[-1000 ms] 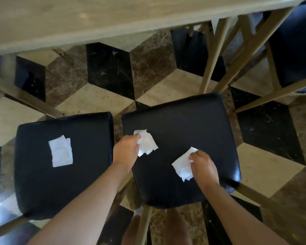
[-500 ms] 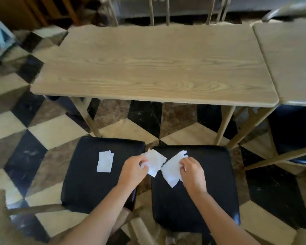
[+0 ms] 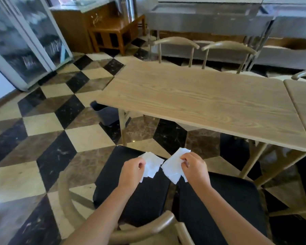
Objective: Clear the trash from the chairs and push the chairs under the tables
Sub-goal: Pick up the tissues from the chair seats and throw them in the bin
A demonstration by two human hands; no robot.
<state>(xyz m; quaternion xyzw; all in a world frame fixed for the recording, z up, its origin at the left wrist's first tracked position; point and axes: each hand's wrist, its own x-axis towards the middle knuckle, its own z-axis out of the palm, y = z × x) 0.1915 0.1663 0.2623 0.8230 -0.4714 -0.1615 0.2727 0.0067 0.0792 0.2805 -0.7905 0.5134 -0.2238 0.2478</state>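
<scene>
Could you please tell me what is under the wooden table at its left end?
Under the wooden table, at its left end, a dark bin stands on the checkered floor beside a table leg. The tabletop covers part of the bin, so its contents cannot be seen.

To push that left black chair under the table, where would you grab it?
Probably the curved backrest rail of the left chair, gripped from above at its near side; it arcs behind the seat, facing the table, so pushing forward drives it under.

single head view, forward and down over near chairs (image 3: pixel 219 200) toward table (image 3: pixel 201 106)
</scene>
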